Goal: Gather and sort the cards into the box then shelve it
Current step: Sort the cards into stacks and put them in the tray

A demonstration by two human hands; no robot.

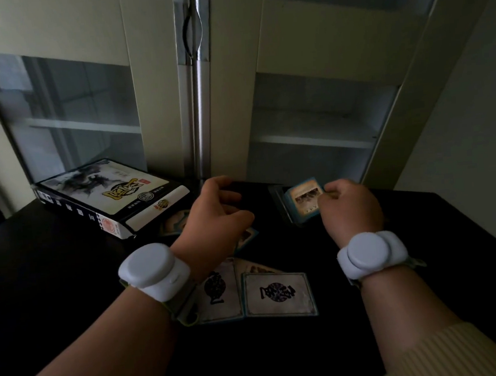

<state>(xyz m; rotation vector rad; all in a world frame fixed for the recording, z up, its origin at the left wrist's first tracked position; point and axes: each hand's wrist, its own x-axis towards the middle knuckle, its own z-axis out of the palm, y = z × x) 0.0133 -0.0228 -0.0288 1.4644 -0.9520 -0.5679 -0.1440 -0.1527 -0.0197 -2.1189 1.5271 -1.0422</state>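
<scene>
My right hand (350,206) pinches a blue-edged stack of cards (302,198) that sits in or just over a black box tray (277,199) at the back of the dark table. My left hand (216,211) hovers left of the tray with thumb and fingers curled; the dark hides whether it grips the tray's edge. Two face-down cards (279,293) lie side by side near me, with another card (257,267) peeking out behind them. More cards (246,235) lie partly under my left hand. The printed box lid (108,196) rests at the back left.
A cabinet with glass doors stands right behind the table, with a shelf (314,141) showing through the right door. A metal handle (195,25) runs between the doors. White round bands sit on both wrists. The black table (69,276) fills the foreground.
</scene>
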